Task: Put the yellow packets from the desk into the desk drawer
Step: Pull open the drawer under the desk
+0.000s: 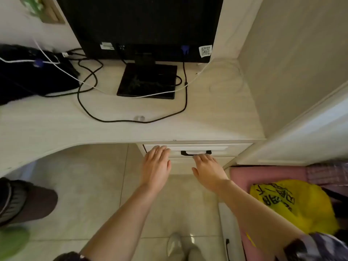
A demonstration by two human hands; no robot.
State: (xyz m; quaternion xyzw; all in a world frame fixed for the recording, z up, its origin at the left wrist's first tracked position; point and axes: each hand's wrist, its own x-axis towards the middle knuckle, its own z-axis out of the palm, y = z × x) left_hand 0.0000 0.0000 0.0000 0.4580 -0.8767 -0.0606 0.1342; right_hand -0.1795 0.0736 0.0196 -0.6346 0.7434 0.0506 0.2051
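Pale tabletop shows no yellow packets; drawer below its edge looks closed; left hand flat on drawer front; right hand relaxed, fingertips at handle, holding nothing.

Not much legible here tbh; the yellow plastic bag at lower right has big black printed characters, too skewed and crumpled to read; the white sticker on the monitor's bottom right corner carries a QR code; a smaller white label at its lower left is just blur.
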